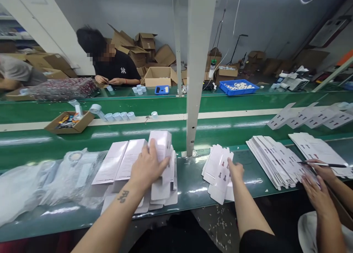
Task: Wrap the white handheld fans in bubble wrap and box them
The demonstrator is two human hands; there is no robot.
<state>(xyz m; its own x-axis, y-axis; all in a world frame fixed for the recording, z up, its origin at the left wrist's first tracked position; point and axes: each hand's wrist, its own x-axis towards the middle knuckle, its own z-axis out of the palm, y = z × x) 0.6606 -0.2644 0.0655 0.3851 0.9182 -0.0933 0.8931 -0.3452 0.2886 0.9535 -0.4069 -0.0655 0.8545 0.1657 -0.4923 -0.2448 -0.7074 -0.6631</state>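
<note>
A folded white box [162,144] is being gripped upright by the left hand [147,166], fingers wrapped round it, atop the box stack [162,190] on the bench [190,183]. The right hand [235,171] is being pressed palm-down, fingers open, on flat carton blanks [219,168], arm stretched fwd.

A long green counter [193,183] runs beside a green conveyor belt [234,130]. A grey upright post [197,69] rises between them. Cardboard boxes [143,49] pile against the grey wall [261,14] beyond, under glaring overhead light.

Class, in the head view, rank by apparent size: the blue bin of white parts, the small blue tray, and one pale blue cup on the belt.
1. blue bin
2. small blue tray
3. pale blue cup, though it sits nearer the camera.
</note>
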